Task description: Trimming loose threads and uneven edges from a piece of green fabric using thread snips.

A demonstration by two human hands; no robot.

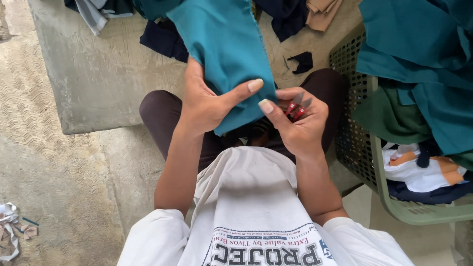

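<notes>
A teal piece of cloth [224, 47] hangs down over my lap in the middle of the head view. My left hand [209, 101] grips its lower end, with the thumb pressed across the front of the fabric. My right hand [298, 120] is just to the right, its thumb touching the cloth's lower edge. In that same palm lies a small red-handled thread snipper [297, 109] with its metal tips pointing up. I sit with knees bent, wearing dark trousers and a white shirt.
A green perforated plastic basket [377, 162] stands at my right, piled with teal, green, white and navy garments. More dark and beige fabric pieces [295, 15] lie on the concrete floor ahead. A small dark scrap [301, 61] and cloth offcuts [12, 229] lie loose.
</notes>
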